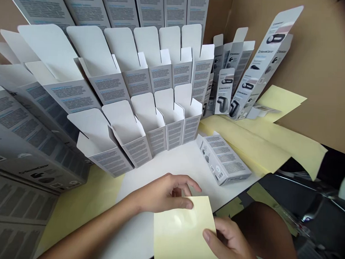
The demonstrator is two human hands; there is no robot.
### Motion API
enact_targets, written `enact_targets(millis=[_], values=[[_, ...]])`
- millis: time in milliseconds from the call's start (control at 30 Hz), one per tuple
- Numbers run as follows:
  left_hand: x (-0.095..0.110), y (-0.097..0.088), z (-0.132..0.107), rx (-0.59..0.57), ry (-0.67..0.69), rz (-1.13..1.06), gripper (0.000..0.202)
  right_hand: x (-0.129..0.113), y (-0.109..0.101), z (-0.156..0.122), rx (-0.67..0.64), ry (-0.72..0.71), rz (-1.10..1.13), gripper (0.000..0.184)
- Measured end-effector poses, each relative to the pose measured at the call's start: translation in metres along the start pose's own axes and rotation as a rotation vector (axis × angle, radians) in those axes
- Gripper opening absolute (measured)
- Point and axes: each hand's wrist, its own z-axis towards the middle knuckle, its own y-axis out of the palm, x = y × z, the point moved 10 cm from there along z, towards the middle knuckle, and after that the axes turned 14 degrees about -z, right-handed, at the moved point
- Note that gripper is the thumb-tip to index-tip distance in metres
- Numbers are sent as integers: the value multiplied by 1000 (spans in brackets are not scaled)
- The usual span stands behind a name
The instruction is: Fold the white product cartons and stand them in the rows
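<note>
Pale yellow sheet (183, 232) held in both hands, at the near edge of the white table (156, 170) and overhanging it, lying nearly flat with a soft shine at its middle. Left hand (166, 193) closed, fingers curled and gripping the far edge of the sheet. Right hand (231, 241) closed on the right side of the sheet, thumb on the upper face, remaining fingers partly hidden behind the paper. Hands apart, sheet spanning the gap between them. Just beyond the hands, a curved front row of five open cartons (158, 121), upright, white inner flaps raised, grey printed sides facing out. Further rows of the same open cartons behind, rising toward the far side. Closed carton (222, 159) lying on its side on the table, right of the front row and near the hands, its far end touching loose yellow sheets (262, 142) spread to the right. Another yellow sheet (73, 205) on the left, partly under a bank of grey cartons (27, 154) at the left edge of the scene. Far right, a cluster of narrow cartons (262, 64) upright or tilted, the tallest leaning toward a brown cardboard wall (313, 74). Dark shape at lower right too blurred to name.
</note>
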Motion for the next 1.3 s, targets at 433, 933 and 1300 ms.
enact_targets(millis=[433,933,1300], values=[[-52,7,16,-19,-127,-388,63,38,-32,-6,-23,-67,200,54],[-18,40,6,-81,6,260,58,-26,6,1,-764,-136,-177,31],[48,38,-22,273,679,750,8,-27,1,2,-587,-150,67,37]])
